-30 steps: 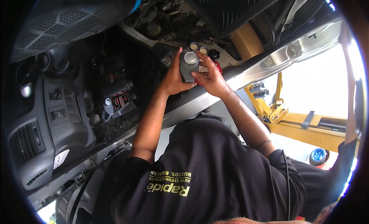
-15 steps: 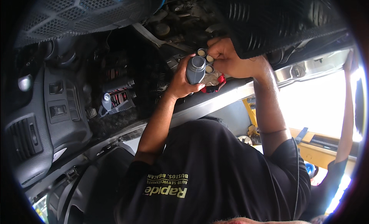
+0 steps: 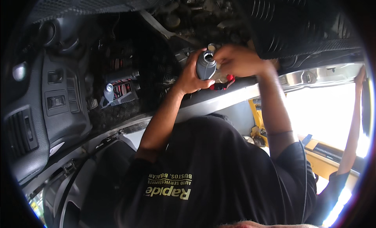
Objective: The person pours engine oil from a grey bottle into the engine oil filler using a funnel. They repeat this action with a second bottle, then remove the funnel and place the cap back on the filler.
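My left hand [image 3: 190,76] is wrapped round a grey plastic oil bottle [image 3: 205,69], its uncapped neck tilted toward me. Inside the bright rim of the mouth a dark patch shows. Right beside that mouth is my right hand [image 3: 243,62], fingers curled inward but smeared by motion, so what they hold, if anything, cannot be made out. Just beyond the bottle a round bottle cap [image 3: 212,47] shows its pale inside; other caps are hidden behind the hands. Under my right hand lies a red and black item [image 3: 227,82], partly covered.
Several similar oil bottles [image 3: 119,94] lie on the dark vehicle floor to the left, near the dashboard [image 3: 58,98]. Exposed engine parts [image 3: 196,18] fill the opening ahead. A lifted black mat [image 3: 297,24] overhangs at right. Another person's arm [image 3: 354,122] reaches up at far right.
My right hand has moved from beside the caps to the bottle's mouth. The mouth looked evenly grey before; now it shows dark inside. The bottle has shifted slightly right.
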Tool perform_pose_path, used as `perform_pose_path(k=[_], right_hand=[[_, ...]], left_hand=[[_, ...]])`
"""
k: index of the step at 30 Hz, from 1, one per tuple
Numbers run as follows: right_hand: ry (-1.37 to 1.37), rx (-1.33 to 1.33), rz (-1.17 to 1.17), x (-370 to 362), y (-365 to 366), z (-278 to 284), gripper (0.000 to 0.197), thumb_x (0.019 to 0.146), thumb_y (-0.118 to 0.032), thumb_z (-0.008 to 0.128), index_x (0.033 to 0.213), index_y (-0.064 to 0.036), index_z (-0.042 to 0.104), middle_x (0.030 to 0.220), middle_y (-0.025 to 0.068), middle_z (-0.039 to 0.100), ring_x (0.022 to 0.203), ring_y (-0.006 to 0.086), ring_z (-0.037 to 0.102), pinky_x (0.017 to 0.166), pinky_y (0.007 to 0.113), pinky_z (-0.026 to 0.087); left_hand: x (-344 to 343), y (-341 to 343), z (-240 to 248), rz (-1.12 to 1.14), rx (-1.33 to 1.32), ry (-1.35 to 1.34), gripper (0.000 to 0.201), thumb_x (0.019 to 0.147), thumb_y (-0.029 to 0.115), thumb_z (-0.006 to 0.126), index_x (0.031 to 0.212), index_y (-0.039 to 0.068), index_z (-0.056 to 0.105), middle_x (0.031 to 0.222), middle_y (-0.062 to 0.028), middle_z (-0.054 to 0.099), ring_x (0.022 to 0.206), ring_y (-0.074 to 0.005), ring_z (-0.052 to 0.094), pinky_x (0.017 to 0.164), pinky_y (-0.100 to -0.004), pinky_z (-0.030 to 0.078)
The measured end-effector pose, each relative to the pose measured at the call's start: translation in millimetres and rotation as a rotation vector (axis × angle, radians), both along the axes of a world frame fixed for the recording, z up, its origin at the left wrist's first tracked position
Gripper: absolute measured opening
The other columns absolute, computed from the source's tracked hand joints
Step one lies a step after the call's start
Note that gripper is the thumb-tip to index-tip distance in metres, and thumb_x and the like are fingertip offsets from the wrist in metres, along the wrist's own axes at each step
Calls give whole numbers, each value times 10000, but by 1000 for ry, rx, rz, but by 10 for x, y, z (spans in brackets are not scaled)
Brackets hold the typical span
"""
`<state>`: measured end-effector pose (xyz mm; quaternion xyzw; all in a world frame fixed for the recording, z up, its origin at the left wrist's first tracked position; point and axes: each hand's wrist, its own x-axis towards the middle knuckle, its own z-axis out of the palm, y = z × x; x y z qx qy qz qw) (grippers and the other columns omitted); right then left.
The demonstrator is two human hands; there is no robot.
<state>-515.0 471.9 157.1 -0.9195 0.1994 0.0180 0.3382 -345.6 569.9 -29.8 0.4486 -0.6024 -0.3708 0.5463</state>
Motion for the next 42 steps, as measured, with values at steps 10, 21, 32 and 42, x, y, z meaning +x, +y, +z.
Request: perform_pose_path(k=[10, 21, 32, 42], right_hand=[[-159, 239, -450, -580, 672, -1391, 1092, 817, -339, 898, 1621, 39, 262, 1500, 314, 489, 1373, 379, 583, 1132, 455, 503], [-503, -58, -920, 163, 1131, -1823, 1218, 706, -393, 1012, 1555, 27, 246, 1481, 292, 471, 1371, 412, 536, 1134, 491, 483], [-536, -212, -1009, 306, 1059, -2029, 1038, 771, -172, 862, 1590, 6, 249, 1390, 305, 573, 1174, 509, 658, 962, 542, 582], [-496, -192, -938, 223, 1091, -2071, 993, 835, -176, 834, 1605, -16, 228, 1405, 309, 559, 1095, 534, 674, 881, 565, 593]], left_hand=[[127, -19, 62, -42, -26, -66, 985, 820, 371, 894, 1601, 39, 393, 1580, -211, 439, 1491, -348, 429, 1230, -458, 352], [506, -633, 879, -120, 43, -498, 179, 938, 171, 774, 981, -1, 801, 931, -154, 770, 852, -280, 769, 757, -396, 586], [238, -868, 1311, -51, -250, -1244, 130, 845, 166, 727, 820, 46, 773, 932, -217, 761, 944, -407, 751, 824, -502, 613], [414, -939, 1290, -353, -73, -940, 123, 834, 117, 792, 891, 9, 781, 895, -180, 749, 880, -355, 752, 787, -443, 591]])
